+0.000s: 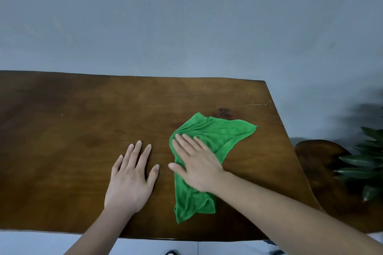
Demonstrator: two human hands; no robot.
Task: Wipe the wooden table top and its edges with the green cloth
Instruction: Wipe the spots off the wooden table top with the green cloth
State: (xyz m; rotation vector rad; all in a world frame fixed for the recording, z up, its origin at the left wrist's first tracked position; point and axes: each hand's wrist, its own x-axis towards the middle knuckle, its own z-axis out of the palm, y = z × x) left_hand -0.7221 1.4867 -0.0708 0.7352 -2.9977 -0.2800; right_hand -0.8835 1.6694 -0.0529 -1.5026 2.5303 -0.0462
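Grey-blue wall [186, 16] rose bare behind the brown wooden tabletop [62, 130]. The right hand's fingers [186, 142] lay straight and spread flat on the green cloth [219, 136], pressing it down rather than gripping it, and the right hand [196, 163] covered the cloth's middle. The left hand [130, 178] rested just beside it on bare wood, fingers [138, 151] likewise straight, holding nothing. The cloth lay crumpled toward the tabletop's right end, one corner fanned toward the far right and another trailing toward the near edge.

To my eye this was the top-wiping step, with the edges not yet reached. The next move would call for steady downward pressure, so the cloth slid with the palm instead of bunching, and a sweep over the dark stain [224, 112] just beyond it.

The tabletop's left end ran out of view, and the forearms covered part of its near edge. A leafy plant [366, 163] and a dark rounded wooden piece [319, 157] at the right were blurred and cut off; I could not tell what the piece was.
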